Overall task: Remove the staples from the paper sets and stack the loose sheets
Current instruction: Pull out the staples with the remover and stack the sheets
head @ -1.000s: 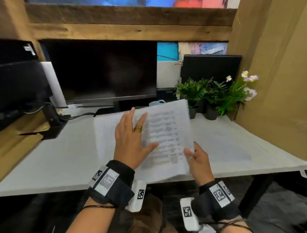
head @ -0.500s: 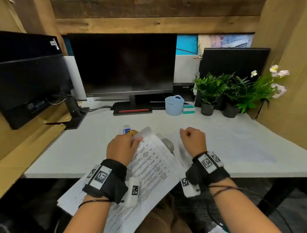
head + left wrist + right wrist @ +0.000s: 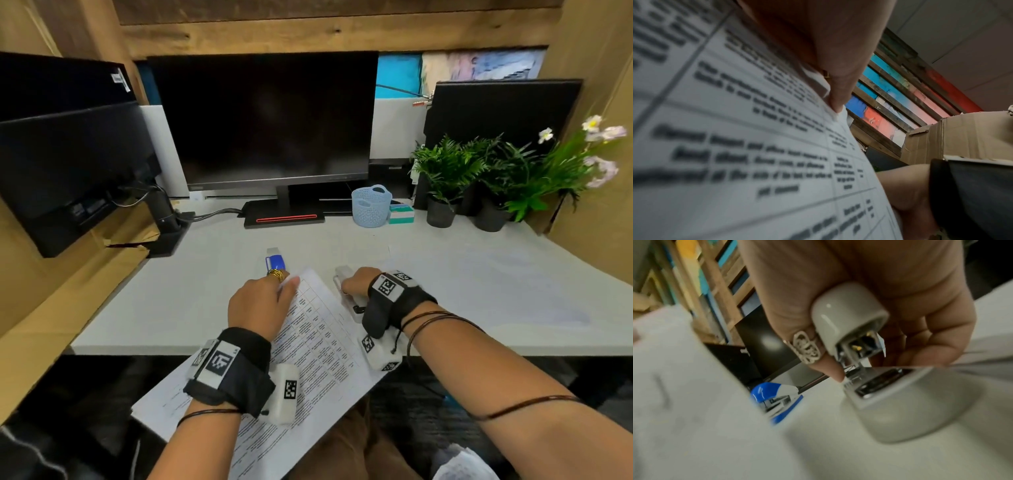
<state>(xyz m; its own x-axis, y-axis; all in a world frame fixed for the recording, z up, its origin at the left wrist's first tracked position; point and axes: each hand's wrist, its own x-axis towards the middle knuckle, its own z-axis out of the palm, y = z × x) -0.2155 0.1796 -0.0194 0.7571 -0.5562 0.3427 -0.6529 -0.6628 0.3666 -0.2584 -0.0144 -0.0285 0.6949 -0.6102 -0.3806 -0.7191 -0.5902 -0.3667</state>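
A stapled paper set printed with a table lies slanted over the desk's front edge and hangs toward my lap. My left hand pinches its top corner; in the left wrist view the thumb presses on the sheet. Just right of the paper, my right hand grips a grey stapler that sits on the desk. In the right wrist view my fingers curl round the grey stapler, whose mouth stands apart. A blue and white stapler lies just beyond my left knuckles.
A dark monitor stands at the back, with a light blue basket and a small green and white box beside its foot. Potted plants fill the back right. A second screen juts in from the left. Cardboard walls close both sides.
The paper set came down from in front of the monitor to the desk edge. My right hand let go of the paper and took hold of the grey stapler.
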